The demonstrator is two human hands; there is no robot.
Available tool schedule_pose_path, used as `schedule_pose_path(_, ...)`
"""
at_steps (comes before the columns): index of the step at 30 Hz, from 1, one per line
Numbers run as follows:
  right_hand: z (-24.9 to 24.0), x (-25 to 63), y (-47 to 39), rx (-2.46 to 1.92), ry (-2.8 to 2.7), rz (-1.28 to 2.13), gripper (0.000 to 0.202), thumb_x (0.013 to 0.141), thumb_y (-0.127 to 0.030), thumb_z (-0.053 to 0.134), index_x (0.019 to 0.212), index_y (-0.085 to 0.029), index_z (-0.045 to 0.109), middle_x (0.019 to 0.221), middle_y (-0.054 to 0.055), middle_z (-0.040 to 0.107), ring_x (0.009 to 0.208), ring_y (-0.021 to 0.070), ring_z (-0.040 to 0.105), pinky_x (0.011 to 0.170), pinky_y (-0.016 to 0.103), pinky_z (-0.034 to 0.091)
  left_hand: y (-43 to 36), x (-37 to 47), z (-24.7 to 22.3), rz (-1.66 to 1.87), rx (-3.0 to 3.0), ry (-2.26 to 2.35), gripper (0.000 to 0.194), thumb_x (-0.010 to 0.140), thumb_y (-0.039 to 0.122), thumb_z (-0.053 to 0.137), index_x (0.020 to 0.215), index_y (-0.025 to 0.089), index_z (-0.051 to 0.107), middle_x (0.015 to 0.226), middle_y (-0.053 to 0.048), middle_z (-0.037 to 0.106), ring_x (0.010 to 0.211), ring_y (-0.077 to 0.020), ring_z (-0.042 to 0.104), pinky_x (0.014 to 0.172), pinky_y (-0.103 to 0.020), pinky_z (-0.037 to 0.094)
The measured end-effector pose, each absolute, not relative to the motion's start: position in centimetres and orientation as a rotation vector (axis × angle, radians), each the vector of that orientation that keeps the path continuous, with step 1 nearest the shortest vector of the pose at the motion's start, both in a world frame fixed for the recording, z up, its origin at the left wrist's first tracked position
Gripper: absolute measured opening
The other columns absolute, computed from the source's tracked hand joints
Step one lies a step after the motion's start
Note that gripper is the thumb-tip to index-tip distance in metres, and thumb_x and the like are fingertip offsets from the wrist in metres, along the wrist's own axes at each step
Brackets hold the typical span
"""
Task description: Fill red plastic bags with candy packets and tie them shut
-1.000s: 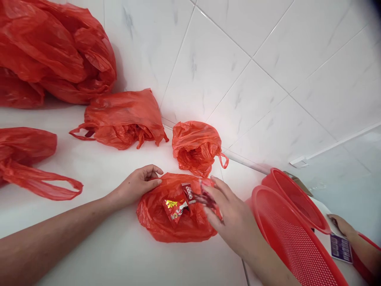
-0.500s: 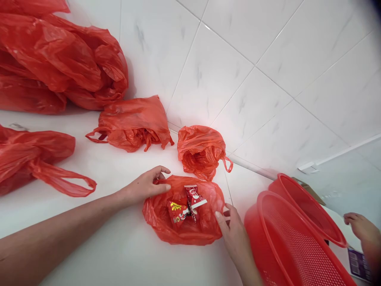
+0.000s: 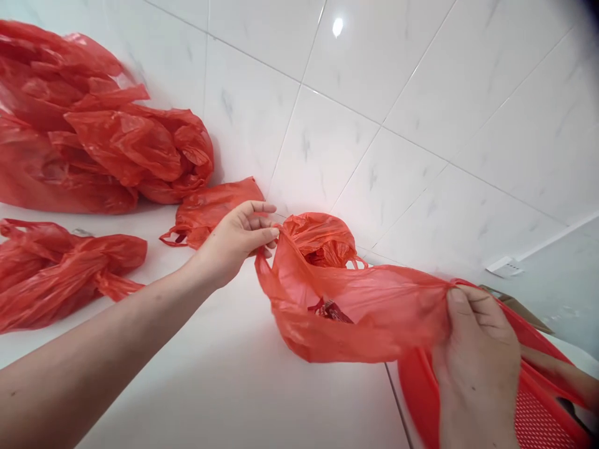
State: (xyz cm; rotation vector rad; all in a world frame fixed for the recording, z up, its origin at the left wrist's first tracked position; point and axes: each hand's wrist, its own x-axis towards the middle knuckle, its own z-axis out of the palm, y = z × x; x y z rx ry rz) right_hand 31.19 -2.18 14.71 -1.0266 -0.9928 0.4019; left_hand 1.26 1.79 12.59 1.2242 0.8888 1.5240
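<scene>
Two hands, left point(image 3: 234, 240) and right point(image 3: 477, 349), grip the red bag point(image 3: 355, 305) stretched sideways between them.

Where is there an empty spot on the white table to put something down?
The biggest bare patch of the white table lies in front, between the left hand and the stretched red bag both hands hold. The right hand side is crowded by the red basket. The far left is crowded with a big bag pile and a knotted bag.

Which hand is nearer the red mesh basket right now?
Right. The right hand grips one end of the red bag directly over the red mesh basket; the left hand pinches the bag's far end, well away.
</scene>
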Motion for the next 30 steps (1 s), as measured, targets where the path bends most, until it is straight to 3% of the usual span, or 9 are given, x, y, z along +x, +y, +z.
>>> schedule_pose_path(5,13.8,32.2,-2.1,-1.211,-0.94,0.475,0.028,0.067,-0.038,0.075,0.084,-0.019,0.063,0.073,-0.002,0.061,0.059,0.0104,0.055,0.052,0.022,0.046,1.4,1.4,15.6,1.617,1.114,0.68,0.036,0.068,0.012,0.072,0.099,0.017,0.055,0.082,-0.002,0.066,0.059,-0.0085,0.058,0.053,-0.02,0.047)
schedule_pose_path(11,11.6,33.3,-2.9,-1.353,-1.045,0.419,0.03,0.067,-0.04,0.074,0.086,-0.019,0.062,0.078,0.0,0.064,0.066,0.0116,0.057,0.057,0.022,0.046,0.6,1.7,16.7,1.554,1.156,0.658,0.042,0.065,0.01,0.073,0.102,0.019,0.057,0.098,-0.004,0.067,0.066,-0.0111,0.064,0.057,-0.022,0.052)
schedule_pose_path(15,9.6,33.9,-4.4,-1.54,-1.147,0.42,0.033,0.07,-0.045,0.07,0.091,-0.021,0.062,0.087,0.002,0.065,0.07,0.014,0.056,0.058,0.023,0.045,-0.1,1.0,16.4,1.495,1.292,0.688,0.049,0.068,0.016,0.075,0.112,0.025,0.057,0.113,-0.006,0.064,0.071,-0.0139,0.066,0.057,-0.023,0.053)
schedule_pose_path(18,7.4,34.3,-5.5,-1.634,-1.229,0.414,0.039,0.075,-0.053,0.062,0.1,-0.023,0.06,0.105,0.005,0.064,0.08,0.0181,0.057,0.068,0.03,0.047,-1.0,-0.1,15.5,1.423,1.453,0.797,0.05,0.075,0.03,0.071,0.122,0.029,0.053,0.115,-0.006,0.064,0.083,-0.0191,0.067,0.07,-0.03,0.055)
schedule_pose_path(21,5.1,34.5,-5.8,-1.639,-1.251,0.591,0.046,0.08,-0.06,0.051,0.107,-0.024,0.056,0.114,0.007,0.06,0.084,0.0194,0.058,0.069,0.032,0.048,-1.9,-1.8,13.9,1.616,1.483,1.066,0.04,0.082,0.039,0.062,0.119,0.028,0.054,0.115,-0.005,0.064,0.101,-0.0216,0.061,0.087,-0.033,0.049)
schedule_pose_path(24,3.7,34.3,-4.9,-1.571,-1.141,0.917,0.056,0.083,-0.067,0.041,0.117,-0.024,0.052,0.116,0.008,0.06,0.08,0.019,0.059,0.064,0.032,0.05,-2.2,-3.9,11.4,1.773,1.343,1.152,0.036,0.087,0.047,0.052,0.115,0.026,0.054,0.122,-0.006,0.059,0.107,-0.0237,0.056,0.087,-0.035,0.048)
schedule_pose_path(26,3.4,33.9,-3.5,-1.501,-1.049,1.065,0.06,0.081,-0.069,0.04,0.118,-0.024,0.053,0.114,0.008,0.061,0.077,0.0173,0.059,0.06,0.029,0.049,-2.1,-5.0,9.2,1.675,1.306,1.143,0.045,0.086,0.055,0.046,0.121,0.026,0.049,0.13,-0.009,0.053,0.118,-0.0276,0.049,0.089,-0.037,0.048)
schedule_pose_path(30,4.1,32.0,0.6,-1.385,-0.884,1.3,0.061,0.077,-0.072,0.044,0.104,-0.021,0.063,0.1,0.006,0.065,0.064,0.0116,0.056,0.048,0.022,0.043,-1.6,-5.0,5.0,1.277,1.462,1.2,0.079,0.071,0.064,0.06,0.137,0.03,0.032,0.15,-0.01,0.03,0.137,-0.0343,0.025,0.103,-0.047,0.037)
